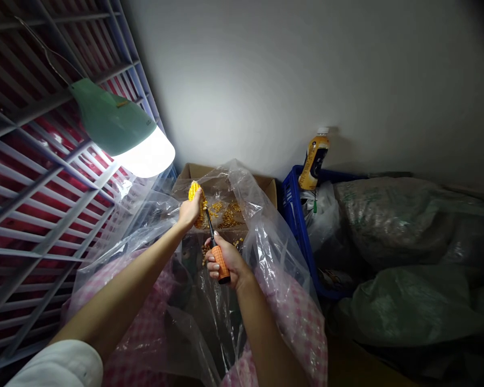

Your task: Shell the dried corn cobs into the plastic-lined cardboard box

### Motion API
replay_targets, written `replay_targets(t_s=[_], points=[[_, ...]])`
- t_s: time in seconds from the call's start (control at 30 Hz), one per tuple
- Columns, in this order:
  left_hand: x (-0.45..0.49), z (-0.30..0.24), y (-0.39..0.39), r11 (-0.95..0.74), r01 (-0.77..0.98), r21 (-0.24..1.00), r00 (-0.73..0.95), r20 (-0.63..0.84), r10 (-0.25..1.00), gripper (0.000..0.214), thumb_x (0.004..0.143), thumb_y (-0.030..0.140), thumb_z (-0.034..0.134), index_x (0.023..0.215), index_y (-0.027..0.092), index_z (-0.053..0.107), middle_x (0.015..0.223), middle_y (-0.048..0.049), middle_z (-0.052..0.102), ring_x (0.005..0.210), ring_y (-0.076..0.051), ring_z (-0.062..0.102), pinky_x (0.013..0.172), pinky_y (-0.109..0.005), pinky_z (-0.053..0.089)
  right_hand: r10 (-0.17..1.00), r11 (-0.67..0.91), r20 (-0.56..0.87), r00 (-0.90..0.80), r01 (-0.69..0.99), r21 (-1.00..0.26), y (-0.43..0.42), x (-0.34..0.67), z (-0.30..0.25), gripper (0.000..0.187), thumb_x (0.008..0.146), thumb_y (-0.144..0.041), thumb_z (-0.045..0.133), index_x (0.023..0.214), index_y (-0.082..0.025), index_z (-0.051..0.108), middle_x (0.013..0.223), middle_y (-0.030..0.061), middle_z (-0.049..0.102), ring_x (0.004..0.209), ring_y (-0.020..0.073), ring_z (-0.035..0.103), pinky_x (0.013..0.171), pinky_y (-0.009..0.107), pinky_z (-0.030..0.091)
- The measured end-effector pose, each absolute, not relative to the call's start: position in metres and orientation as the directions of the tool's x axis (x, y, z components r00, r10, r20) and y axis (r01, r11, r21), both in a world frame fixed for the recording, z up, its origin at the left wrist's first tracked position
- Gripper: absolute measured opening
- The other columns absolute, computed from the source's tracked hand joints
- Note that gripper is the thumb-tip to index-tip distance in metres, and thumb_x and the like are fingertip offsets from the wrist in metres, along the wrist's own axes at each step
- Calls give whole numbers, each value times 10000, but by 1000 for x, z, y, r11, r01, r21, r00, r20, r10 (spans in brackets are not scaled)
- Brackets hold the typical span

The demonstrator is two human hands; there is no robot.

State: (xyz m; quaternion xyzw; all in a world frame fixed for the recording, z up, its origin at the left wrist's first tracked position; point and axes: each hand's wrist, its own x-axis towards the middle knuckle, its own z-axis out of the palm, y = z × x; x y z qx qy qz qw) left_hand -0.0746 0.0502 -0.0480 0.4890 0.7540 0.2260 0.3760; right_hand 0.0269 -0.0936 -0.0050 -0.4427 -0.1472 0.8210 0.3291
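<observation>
Left hand [191,212] fingers curl tight round yellow corn cob [195,192], upper rows full, over brown cardboard box [193,171]. Right hand [227,262] fingers clench orange-handled steel screwdriver [220,264], tip at cob. Loose golden kernels [226,216] lie in box.

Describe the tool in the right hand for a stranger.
Beside the green-shaded lamp, a cardboard box holds loose corn kernels. Over it, the right hand holds a screwdriver, unmistakable by its orange grip, its dark shaft against a corn cob.
</observation>
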Motion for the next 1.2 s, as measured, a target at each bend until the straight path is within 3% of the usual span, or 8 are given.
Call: replay_targets(t_s=[0.07,0.17,0.3,0.47,0.6,0.7,0.87,1.2], points=[[-74,-46,49,410,567,714,-225,-344,911,696,752,637,280,882,64,653,925,-211,630,862,-294,600,762,-368,437,676,-735,-643,-360,-390,-555,-94,26,-6,331,874,-478,172,794,-230,375,443,-88,335,300,58,279,361,173,274],[-68,-46,37,404,580,707,-207,-352,913,706,745,651,283,877,61,647,910,-211,631,837,-284,602,743,-372,436,778,-626,-627,25,-34,-779,-94,19,-19,273,849,-455,317,800,-219,447,503,-40,438,341,87,389,389,217,325],[-60,-48,16,247,597,763,53,-344,937,635,728,654,356,786,96,654,796,-146,653,793,-263,603,712,-323,436,780,-619,-546,305,248,-745,-88,24,-31,230,831,-374,398,835,-183,527,628,51,544,400,120,484,414,256,369],[-72,-35,32,340,562,754,-127,-328,936,711,686,727,305,818,110,633,846,-169,642,807,-283,602,727,-377,446,722,-665,-622,303,52,-745,-91,52,-17,346,867,-442,207,904,-198,450,569,-12,477,303,104,437,312,257,383],[-75,-16,44,445,256,858,-70,-443,894,656,711,684,346,946,125,598,891,-127,644,777,-224,614,680,-311,478,741,-639,-647,182,-105,-762,-99,61,-6,302,857,-463,253,864,-215,425,539,-46,445,302,87,422,304,229,369],[-69,-2,35,513,53,857,127,-515,847,609,719,667,373,1019,171,561,799,-75,645,654,-183,607,586,-283,485,770,-627,-623,137,-16,-779,-100,63,-1,283,837,-473,318,843,-216,437,540,-50,447,300,90,426,300,231,360],[-69,18,17,634,34,773,279,-616,736,507,701,640,457,882,184,582,691,-53,628,595,-172,593,551,-270,477,800,-595,-559,219,172,-785,-103,76,5,287,818,-490,345,867,-233,462,563,-45,449,299,104,435,290,238,333],[-65,29,-3,592,1,806,376,-549,746,441,604,383,670,974,242,476,705,11,599,616,-170,602,501,-278,493,825,-558,-552,119,21,-829,-98,84,24,348,794,-519,386,969,-242,504,525,-60,452,306,96,416,309,226,318]])
